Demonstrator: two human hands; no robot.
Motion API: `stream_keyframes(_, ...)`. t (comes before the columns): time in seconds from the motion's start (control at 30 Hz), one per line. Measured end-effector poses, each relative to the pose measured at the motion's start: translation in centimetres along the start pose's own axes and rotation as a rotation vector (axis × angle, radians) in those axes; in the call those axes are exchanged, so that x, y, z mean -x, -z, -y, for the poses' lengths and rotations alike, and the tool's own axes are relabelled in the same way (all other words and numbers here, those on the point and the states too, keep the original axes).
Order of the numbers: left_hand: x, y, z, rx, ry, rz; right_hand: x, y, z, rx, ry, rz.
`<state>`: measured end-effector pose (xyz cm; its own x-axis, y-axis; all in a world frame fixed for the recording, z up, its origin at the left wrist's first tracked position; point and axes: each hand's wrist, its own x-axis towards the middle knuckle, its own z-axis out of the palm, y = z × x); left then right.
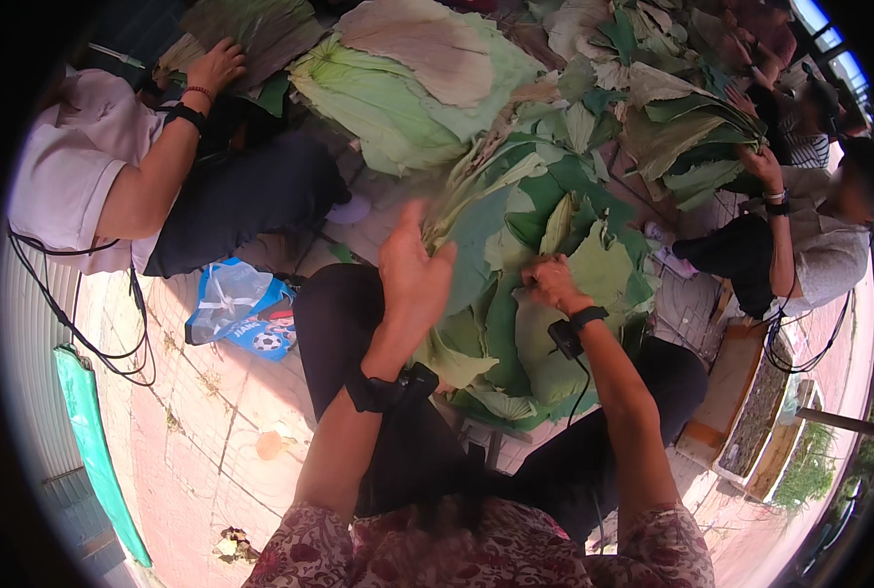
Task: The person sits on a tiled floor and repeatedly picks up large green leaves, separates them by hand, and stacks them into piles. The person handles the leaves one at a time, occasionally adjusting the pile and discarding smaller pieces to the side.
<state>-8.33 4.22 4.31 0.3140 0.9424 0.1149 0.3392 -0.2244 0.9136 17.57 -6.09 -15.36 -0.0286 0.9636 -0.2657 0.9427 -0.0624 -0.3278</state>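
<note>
Large green lotus leaves (525, 363) lie in a loose heap in front of my knees. My left hand (415, 269), slightly blurred, is closed around the edge of a folded bunch of lotus leaves (474, 240), thumb pointing up. On the right side of the heap, my right hand (555, 282) has its fingers bent together at a leaf's surface, seeming to pinch it; the fingertips are partly hidden. A pale, curled leaf (558, 225) rises just beyond that hand. Both wrists wear black straps with small devices.
Across from me lies a wide stack of paler, browning leaves (417, 88). A person at the left (94, 167) and one at the right (809, 235) handle leaves. A blue bag (241, 309) sits on the paving, left of my knee. Wooden planters (751, 421) stand at right.
</note>
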Motion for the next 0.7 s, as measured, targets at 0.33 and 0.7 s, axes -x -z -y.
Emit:
stream_keyframes(0.33, 2.4, -5.5, -1.8, -0.197, -0.080, 0.173, 13.3, 10.5, 3.3, 0.040, 0.166, -0.276)
stream_keyframes(0.7, 4.0, -9.3, -0.7, 0.237, -0.078, 0.560, 14.6, 13.9, 8.7, -0.265, 0.185, -0.632)
